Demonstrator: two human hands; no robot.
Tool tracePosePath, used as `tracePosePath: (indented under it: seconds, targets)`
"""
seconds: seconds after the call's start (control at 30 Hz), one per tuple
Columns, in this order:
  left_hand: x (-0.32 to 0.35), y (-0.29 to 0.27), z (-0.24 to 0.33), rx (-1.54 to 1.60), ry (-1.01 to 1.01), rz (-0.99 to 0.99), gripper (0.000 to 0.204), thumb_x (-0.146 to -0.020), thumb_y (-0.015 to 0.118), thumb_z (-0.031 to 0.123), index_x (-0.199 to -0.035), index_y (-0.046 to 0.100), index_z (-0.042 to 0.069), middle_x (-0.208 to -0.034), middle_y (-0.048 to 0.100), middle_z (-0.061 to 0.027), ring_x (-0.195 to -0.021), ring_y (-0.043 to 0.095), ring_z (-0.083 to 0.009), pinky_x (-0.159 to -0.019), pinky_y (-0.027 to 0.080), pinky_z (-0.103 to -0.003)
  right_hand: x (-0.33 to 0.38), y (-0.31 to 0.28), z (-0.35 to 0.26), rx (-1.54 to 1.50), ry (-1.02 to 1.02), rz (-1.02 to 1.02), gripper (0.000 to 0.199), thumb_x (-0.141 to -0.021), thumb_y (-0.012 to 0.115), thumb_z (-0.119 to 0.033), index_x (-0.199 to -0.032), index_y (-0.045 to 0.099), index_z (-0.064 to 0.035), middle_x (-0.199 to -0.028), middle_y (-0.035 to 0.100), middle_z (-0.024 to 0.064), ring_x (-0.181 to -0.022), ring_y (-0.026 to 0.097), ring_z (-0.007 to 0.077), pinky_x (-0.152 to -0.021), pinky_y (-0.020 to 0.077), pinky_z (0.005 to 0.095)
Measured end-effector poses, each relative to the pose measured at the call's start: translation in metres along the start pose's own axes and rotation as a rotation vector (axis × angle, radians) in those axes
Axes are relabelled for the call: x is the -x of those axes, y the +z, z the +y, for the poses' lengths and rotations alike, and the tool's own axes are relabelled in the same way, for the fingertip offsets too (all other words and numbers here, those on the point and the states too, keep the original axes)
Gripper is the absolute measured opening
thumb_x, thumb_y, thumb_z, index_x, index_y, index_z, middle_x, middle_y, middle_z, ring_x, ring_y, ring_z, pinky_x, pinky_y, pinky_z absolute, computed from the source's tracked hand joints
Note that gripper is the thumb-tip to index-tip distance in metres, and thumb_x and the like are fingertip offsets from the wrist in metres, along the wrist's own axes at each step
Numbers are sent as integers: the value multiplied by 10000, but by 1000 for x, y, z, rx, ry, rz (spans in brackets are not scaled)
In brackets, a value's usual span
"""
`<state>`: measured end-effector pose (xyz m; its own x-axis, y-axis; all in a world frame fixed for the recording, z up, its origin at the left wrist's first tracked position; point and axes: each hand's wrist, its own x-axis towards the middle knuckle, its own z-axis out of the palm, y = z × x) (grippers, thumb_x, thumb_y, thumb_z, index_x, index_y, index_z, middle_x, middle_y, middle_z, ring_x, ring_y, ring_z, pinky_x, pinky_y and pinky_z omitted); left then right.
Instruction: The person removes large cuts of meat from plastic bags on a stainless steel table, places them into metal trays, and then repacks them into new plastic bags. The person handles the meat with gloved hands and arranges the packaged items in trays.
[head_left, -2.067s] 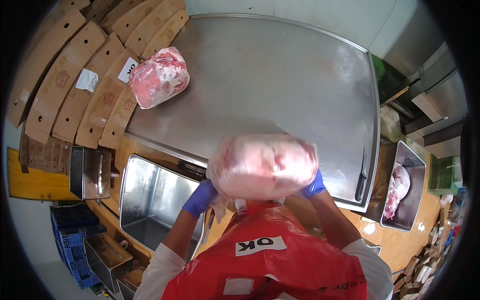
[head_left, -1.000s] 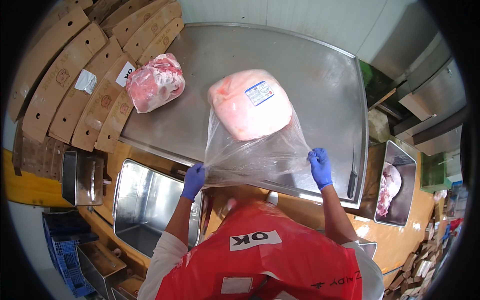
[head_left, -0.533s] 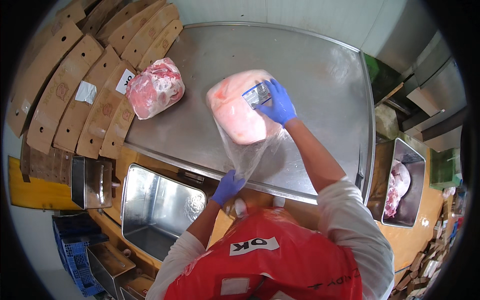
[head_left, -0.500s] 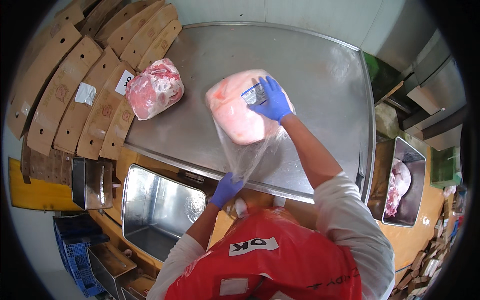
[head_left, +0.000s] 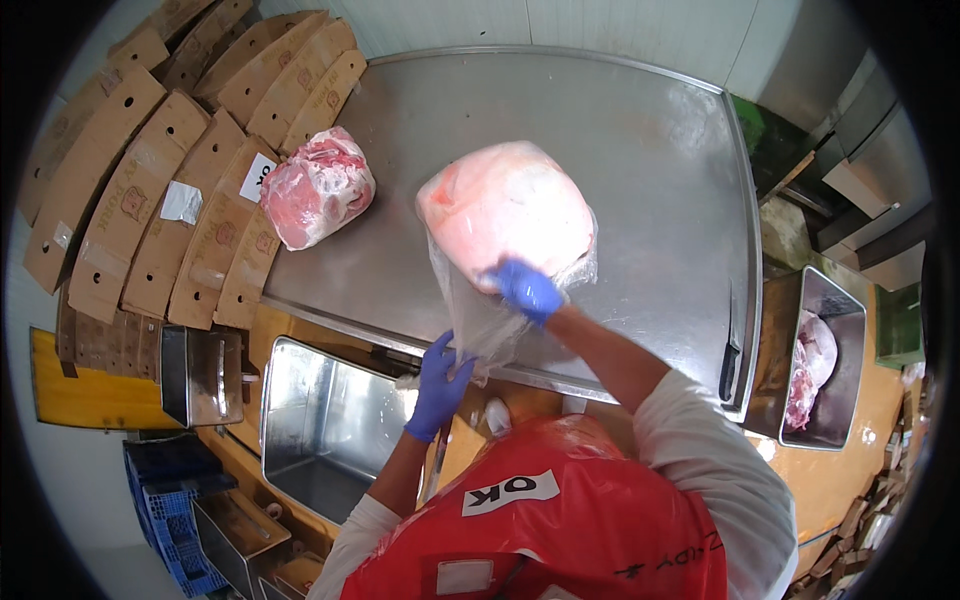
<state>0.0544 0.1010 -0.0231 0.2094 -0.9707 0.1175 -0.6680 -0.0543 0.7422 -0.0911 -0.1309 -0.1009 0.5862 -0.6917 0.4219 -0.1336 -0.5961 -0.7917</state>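
Observation:
A large pale, skin-covered piece of meat (head_left: 515, 200) lies on the steel table, partly wrapped in a clear plastic bag (head_left: 462, 322). The bag's loose end trails toward me over the table's near edge. My left hand (head_left: 437, 390), in a blue glove, holds that loose end, its thumb and fingers partly apart around the film. Against the near side of the meat rests my blue-gloved right hand (head_left: 528, 290), slightly blurred, its fingers curled; what lies under them is hidden. A second, trimmed cut of red-and-white meat (head_left: 318, 190) sits unwrapped at the left.
Flattened cardboard boxes (head_left: 150, 210) stand stacked along the left. Below the table's edge is a steel tub (head_left: 320, 440). Another steel tub (head_left: 845, 390) at the right contains meat (head_left: 812, 365). A dark-handled knife (head_left: 729, 370) lies near the table's right edge.
My right hand has slid from the top of the meat to its near side, and the label under it no longer shows. My left hand has moved slightly left, its fingers less closed.

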Motion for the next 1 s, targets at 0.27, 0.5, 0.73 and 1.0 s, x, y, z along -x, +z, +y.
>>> tracePosePath:
  seconds: [0.27,0.5,0.73,1.0]
  targets:
    - [-32,82,-18,415,-104,-95,722,-881,728,129,-1493,359,22,-1438,478,-182,-1341,469,-270,-1086,403,-405,78,43,-10,-824,1050,-29,311,-888,750,-228,-1049,715,36,-874,697,70,-727,618,136,-670,515,279]
    - [-68,104,-62,127,-299,212,357,-857,735,245,-1100,606,17,-981,690,-180,-866,681,-334,-769,519,-464,69,19,-24,-555,837,-83,354,-879,735,-281,-1041,722,33,-943,719,119,-867,658,178,-811,526,313]
    - [-91,89,-125,255,-559,280,357,-817,782,224,-1051,644,-7,-948,699,-146,-853,672,-256,-765,535,-401,48,-64,55,647,858,545,663,-785,714,-306,-1314,486,22,-1206,618,306,-1143,596,425,-953,500,463]
    - [-141,97,-88,601,-665,-121,340,-849,757,212,-1047,690,-56,-934,708,-99,-771,671,-170,-680,562,-342,36,-69,183,110,1017,177,430,-856,612,-190,-1222,617,37,-1062,702,254,-1039,680,385,-909,525,440]
